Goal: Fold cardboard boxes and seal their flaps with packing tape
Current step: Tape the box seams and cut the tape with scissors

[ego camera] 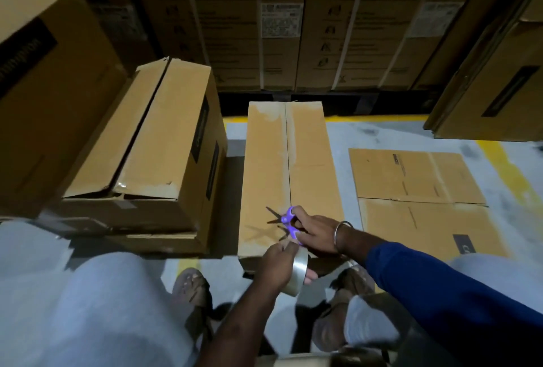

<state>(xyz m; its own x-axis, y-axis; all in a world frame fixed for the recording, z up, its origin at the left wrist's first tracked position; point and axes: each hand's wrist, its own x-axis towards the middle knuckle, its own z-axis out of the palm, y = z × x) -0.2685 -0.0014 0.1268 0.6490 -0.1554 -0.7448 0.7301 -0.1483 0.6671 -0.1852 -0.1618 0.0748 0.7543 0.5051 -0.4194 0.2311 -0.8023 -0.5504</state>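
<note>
A long folded cardboard box point(266, 167) lies on the floor in front of me, with clear tape running along its centre seam. My left hand point(274, 266) grips a roll of clear packing tape point(299, 274) at the box's near end. My right hand point(313, 233) holds purple-handled scissors point(284, 219) with their blades open, just above the near end of the seam.
A flattened box point(417, 190) lies on the floor to the right. Two stacked boxes point(152, 146) stand to the left, with a bigger one point(44, 87) beside them. Tall strapped cartons point(279, 23) form a wall behind. My knees and sandalled feet point(191, 284) are at the bottom.
</note>
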